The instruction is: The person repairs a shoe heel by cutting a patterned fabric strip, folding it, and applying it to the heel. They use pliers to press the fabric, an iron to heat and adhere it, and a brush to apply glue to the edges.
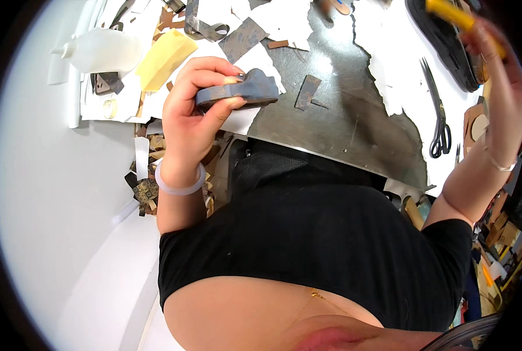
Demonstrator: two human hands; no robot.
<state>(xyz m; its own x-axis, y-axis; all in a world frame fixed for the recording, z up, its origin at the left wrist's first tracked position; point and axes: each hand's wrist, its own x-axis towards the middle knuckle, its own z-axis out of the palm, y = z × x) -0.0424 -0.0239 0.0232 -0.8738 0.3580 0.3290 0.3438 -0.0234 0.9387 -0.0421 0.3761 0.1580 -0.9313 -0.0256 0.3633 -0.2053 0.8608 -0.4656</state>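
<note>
My left hand (191,105) is closed around a thick, curved grey-blue piece (255,92), with brownish wear along its face. The thumb presses on its near side and the fingers rest on its far side, above the table's near edge. Raised at the far right, my right hand (500,58) grips a yellow tool (453,16). Its working end is cut off by the top of the picture, so its kind cannot be made out. Below the left hand's piece and to its right, a small strip of grey-blue material (308,92) lies on the dark tabletop (337,126).
Black scissors (436,111) lie on white paper at the right, near a long black item (445,44). At the left are a translucent squeeze bottle (103,51) and a yellow sponge-like block (166,58). A grey-blue sheet (243,39) lies farther back. Scraps fill a spot (146,190) below the table.
</note>
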